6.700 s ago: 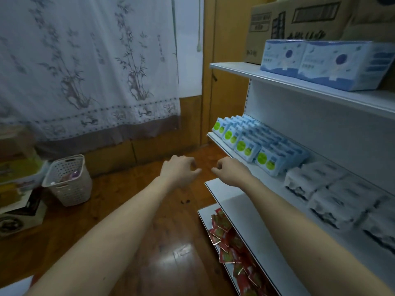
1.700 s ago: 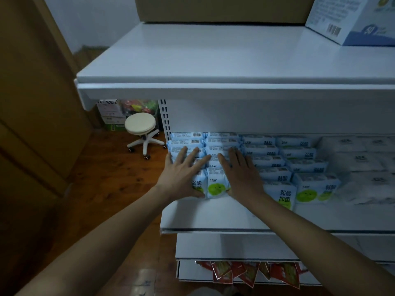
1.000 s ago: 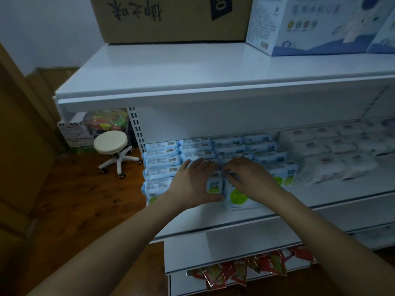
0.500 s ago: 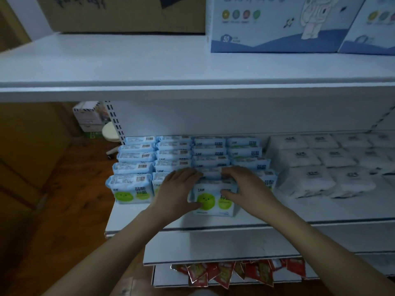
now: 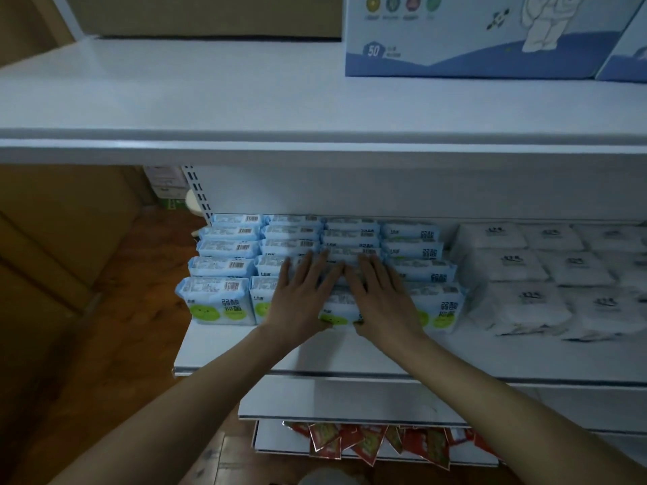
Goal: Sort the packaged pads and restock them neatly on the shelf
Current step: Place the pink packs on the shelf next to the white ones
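We see blue packs (image 5: pixel 217 301) standing in four rows on the middle shelf (image 5: pixel 350 355). Each pack stands on its long edge, its long side running left to right, with the green-dot front facing us. The rows go back toward the shelf wall. Our left hand (image 5: pixel 301 295) and our right hand (image 5: pixel 380 295) lie flat on top of the third row, side by side and almost touching. The fingers (image 5: pixel 297 267) are straight and spread, pressing down on the packs and not wrapped around anything. Both arms reach up from the bottom of the view. The hands hide most of the front pack (image 5: pixel 338 315) of that row. White packs (image 5: pixel 518 302) lie just to the right; their print is too small to read. A blue and white box (image 5: pixel 472 40) on the top shelf is cut off. Red packets (image 5: pixel 367 442) hang below.
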Available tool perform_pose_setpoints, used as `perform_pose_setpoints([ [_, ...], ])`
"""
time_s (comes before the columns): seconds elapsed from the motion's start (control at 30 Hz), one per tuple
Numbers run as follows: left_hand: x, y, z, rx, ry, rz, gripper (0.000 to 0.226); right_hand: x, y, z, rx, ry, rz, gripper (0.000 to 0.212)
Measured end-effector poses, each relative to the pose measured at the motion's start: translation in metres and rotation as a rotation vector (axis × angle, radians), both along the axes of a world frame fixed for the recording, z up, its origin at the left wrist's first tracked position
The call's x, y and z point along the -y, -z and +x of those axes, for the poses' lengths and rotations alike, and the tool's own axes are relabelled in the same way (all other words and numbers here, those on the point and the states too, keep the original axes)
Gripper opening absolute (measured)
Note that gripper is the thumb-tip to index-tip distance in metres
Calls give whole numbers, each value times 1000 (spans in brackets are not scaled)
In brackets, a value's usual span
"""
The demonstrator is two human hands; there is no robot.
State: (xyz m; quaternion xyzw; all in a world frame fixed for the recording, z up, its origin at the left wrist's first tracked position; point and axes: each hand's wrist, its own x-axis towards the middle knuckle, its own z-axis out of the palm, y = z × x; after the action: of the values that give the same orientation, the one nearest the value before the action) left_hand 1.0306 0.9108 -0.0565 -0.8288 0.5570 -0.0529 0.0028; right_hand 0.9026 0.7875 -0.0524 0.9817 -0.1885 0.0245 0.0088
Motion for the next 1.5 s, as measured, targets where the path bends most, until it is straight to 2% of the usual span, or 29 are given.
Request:
perform_pose_setpoints([
  [0.07, 6, 0, 4, 6, 1, -1, 125, 5, -1, 4, -24, 20, 14, 132],
  [0.3, 13, 6, 15, 16, -6, 5, 123, 23, -7, 12, -39, -56, 62, 112],
  [0.5, 17, 4, 17, 9, -31, 40, 121, 25, -8, 19, -65, -55, 80, 112],
  [0.63, 16, -5, 13, -38, -10, 78, 116, 28, -16, 12, -73, -56, 100, 120],
  [0.77, 15, -17, 5, -91, -21, 111, 116, 46, -42, -14, -66, -8, 193, 128],
  [0.9, 36, -26, -17, -139, 45, 92, 118, 76, -57, -54, -79, 79, 249, 123],
  [1.1, 92, -28, -65, -132, 158, 135, 112, 96, -40, -80, -146, 138, 231, 124],
  [1.23, 124, -27, -78, -36, 69, 175, 100, 99, -18, -68, -136, 178, 144, 119],
  [1.33, 139, -27, -80, 21, -8, 199, 99, 104, -10, -60, -55, 163, 88, 120],
  [1.43, 144, -26, -78, 9, -59, 226, 104, 107, 2, -59, -9, 157, 59, 118],
  [1.5, 149, -26, -79, -11, -87, 210, 97, 109, 5, -54, 17, 151, 33, 116],
])
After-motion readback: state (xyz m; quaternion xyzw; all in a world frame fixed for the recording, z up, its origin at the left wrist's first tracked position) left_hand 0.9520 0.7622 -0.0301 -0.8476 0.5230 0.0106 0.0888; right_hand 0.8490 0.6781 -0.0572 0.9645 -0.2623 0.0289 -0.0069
